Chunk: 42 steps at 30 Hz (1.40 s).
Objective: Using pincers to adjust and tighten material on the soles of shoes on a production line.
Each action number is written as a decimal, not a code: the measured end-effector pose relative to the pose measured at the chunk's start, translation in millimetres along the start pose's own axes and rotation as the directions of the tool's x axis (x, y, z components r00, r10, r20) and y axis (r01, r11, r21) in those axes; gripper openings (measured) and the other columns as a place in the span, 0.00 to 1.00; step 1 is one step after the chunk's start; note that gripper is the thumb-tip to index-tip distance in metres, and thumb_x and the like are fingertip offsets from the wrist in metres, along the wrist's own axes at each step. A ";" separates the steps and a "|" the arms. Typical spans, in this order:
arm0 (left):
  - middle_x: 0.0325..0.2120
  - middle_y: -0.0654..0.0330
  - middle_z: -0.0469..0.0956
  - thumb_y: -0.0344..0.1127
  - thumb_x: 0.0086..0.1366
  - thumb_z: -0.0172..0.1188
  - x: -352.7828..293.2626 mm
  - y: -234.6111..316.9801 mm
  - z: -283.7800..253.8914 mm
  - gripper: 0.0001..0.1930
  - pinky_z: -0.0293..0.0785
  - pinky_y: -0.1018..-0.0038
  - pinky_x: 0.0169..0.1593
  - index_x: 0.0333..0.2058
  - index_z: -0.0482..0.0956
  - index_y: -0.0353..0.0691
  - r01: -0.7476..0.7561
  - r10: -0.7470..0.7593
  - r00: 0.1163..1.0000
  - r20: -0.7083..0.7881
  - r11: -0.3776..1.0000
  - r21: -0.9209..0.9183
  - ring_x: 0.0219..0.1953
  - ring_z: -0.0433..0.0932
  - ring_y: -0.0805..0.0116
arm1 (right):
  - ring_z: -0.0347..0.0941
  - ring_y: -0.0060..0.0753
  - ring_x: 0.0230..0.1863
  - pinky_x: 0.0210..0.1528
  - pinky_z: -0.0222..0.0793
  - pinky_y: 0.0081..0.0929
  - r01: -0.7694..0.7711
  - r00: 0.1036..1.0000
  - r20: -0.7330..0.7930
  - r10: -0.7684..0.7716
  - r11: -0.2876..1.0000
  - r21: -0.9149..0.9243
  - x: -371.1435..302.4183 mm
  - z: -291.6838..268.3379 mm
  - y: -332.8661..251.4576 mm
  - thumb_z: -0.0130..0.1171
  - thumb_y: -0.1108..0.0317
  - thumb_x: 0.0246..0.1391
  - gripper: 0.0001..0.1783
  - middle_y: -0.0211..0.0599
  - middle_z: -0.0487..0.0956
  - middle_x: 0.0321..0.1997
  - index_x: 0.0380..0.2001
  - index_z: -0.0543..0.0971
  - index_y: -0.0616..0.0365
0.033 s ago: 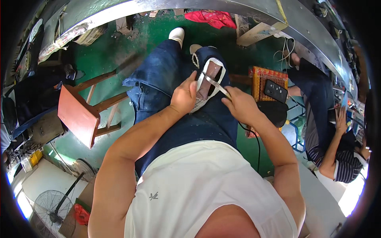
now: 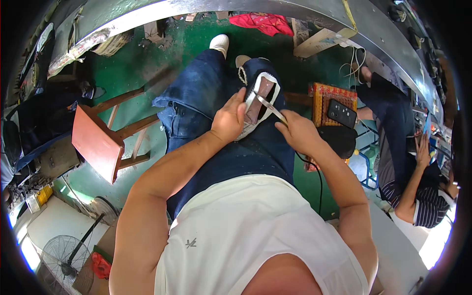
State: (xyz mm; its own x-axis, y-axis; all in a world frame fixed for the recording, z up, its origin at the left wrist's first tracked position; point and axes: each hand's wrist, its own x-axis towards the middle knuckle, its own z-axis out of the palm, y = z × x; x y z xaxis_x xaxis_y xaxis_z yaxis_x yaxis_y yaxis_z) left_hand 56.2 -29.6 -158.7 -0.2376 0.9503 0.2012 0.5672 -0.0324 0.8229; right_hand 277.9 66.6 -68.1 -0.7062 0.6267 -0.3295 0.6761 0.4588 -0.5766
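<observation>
Across my lap lies a shoe-shaped piece (image 2: 253, 110) with a white rim and a pinkish-brown inner face. My left hand (image 2: 229, 118) grips its left side, thumb and fingers closed on the edge. A slim metal tool (image 2: 268, 104) with a pale handle is held in my closed right hand (image 2: 301, 130). The tool slants up and left over the piece, its tip near the left rim by my left fingertips. Whether the tip touches the rim, I cannot tell. A pale cord loop (image 2: 242, 74) hangs by the far end of the piece.
An orange-topped stool (image 2: 98, 142) stands at left. On my right, a black phone (image 2: 341, 113) lies on a beaded seat (image 2: 322, 98), with a black pouch (image 2: 339, 141) nearer. Another person (image 2: 393, 113) sits far right. A metal bench edge (image 2: 196, 7) arches ahead; a fan (image 2: 66, 265) stands lower left.
The tool's tip has shifted slightly right and nearer me, and the tool has turned a little in my right hand. My left hand keeps its hold with barely any movement.
</observation>
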 end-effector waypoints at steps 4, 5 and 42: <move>0.64 0.38 0.66 0.43 0.75 0.48 8.1 14.4 -14.8 0.28 0.82 0.55 0.48 0.71 0.60 0.50 -0.043 -0.026 0.938 0.346 0.980 0.192 0.45 0.82 0.37 | 0.80 0.62 0.39 0.45 0.75 0.47 -0.132 0.976 0.179 0.123 0.990 0.040 6.1 2.9 32.2 0.59 0.62 0.63 0.15 0.54 0.81 0.33 0.44 0.76 0.64; 0.65 0.37 0.64 0.44 0.75 0.48 9.9 11.9 -17.9 0.28 0.83 0.55 0.45 0.72 0.58 0.54 -0.047 -0.046 0.920 0.389 0.973 0.225 0.43 0.83 0.37 | 0.80 0.62 0.39 0.45 0.75 0.47 -0.134 0.976 0.178 0.124 0.990 0.046 11.0 -7.6 30.6 0.59 0.62 0.63 0.15 0.54 0.81 0.33 0.44 0.76 0.64; 0.50 0.42 0.80 0.32 0.54 0.73 18.4 67.3 -82.4 0.36 0.75 0.67 0.58 0.61 0.69 0.31 0.356 -0.347 0.871 0.347 0.934 0.040 0.54 0.81 0.57 | 0.79 0.32 0.31 0.36 0.73 0.31 -0.093 0.992 -0.013 0.125 0.801 0.592 -35.4 23.6 23.9 0.43 0.53 0.74 0.23 0.40 0.81 0.32 0.43 0.75 0.66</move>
State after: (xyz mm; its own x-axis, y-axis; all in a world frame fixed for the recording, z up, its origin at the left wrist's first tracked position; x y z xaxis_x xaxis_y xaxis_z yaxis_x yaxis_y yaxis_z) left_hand 24.9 -39.8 -55.8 -0.1297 0.9468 -0.2947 0.4764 0.3201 0.8189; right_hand 314.1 40.5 -87.8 -0.6134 0.6870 -0.3896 0.4828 -0.0641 -0.8734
